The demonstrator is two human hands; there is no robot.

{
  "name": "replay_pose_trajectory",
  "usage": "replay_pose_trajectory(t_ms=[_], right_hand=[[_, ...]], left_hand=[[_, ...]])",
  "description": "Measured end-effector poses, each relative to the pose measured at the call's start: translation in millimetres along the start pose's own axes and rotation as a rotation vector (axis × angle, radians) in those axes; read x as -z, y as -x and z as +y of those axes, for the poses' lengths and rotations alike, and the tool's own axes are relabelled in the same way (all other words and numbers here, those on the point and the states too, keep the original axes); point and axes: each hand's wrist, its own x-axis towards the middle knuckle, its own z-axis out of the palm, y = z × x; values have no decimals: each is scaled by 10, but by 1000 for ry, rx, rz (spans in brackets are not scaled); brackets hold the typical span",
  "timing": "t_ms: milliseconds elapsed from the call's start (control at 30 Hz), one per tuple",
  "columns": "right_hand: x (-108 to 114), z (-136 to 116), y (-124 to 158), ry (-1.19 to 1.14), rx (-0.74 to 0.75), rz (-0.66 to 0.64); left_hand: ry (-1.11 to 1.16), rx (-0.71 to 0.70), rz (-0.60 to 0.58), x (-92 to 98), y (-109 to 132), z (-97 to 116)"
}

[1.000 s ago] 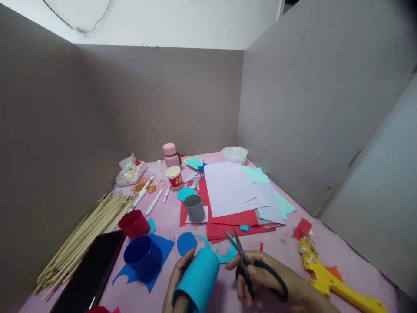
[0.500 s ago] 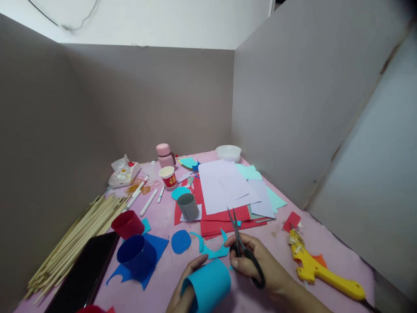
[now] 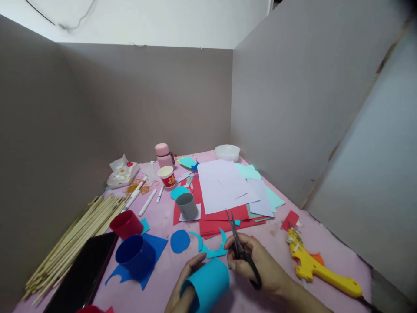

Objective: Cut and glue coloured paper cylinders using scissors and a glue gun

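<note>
My left hand [image 3: 186, 282] is closed around a light-blue paper cylinder [image 3: 210, 284], with fingers reaching inside its near end. In my right hand [image 3: 252, 261] is a pair of black-handled scissors [image 3: 237, 245], the blades slightly apart and pointing up and away. Light-blue paper offcuts [image 3: 213, 251] and a round blue paper disc [image 3: 180, 241] lie just beyond the cylinder. To the left, a dark blue paper cylinder [image 3: 136, 256] stands on a cut blue sheet [image 3: 159, 243]. A red cylinder [image 3: 126, 224] and a grey cylinder [image 3: 187, 206] stand farther back.
A yellow glue gun [image 3: 325, 271] lies at the right. White paper [image 3: 221, 187] covers red sheets [image 3: 224, 226] in the middle. Bamboo sticks [image 3: 78, 239] and a black phone-like slab [image 3: 83, 274] lie left. A paper cup [image 3: 167, 177] and a pink flask [image 3: 164, 156] stand behind.
The scissors have tilted slightly to the left in my right hand. My left hand and the light-blue cylinder are nearly unchanged; the view has shifted a little.
</note>
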Motion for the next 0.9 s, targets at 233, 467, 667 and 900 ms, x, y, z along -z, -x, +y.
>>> replay_pose_trajectory(t_ms=[233, 467, 667, 900], right_hand=[[-29, 71, -42, 98, 61, 152], [-36, 111, -41, 90, 76, 187], [26, 27, 15, -103, -6, 16], [43, 56, 24, -341, -102, -13]], left_hand=[[-8, -54, 104, -144, 120, 144], [32, -68, 114, -168, 168, 189], [45, 94, 4, 77, -71, 76], [130, 92, 44, 72, -116, 1]])
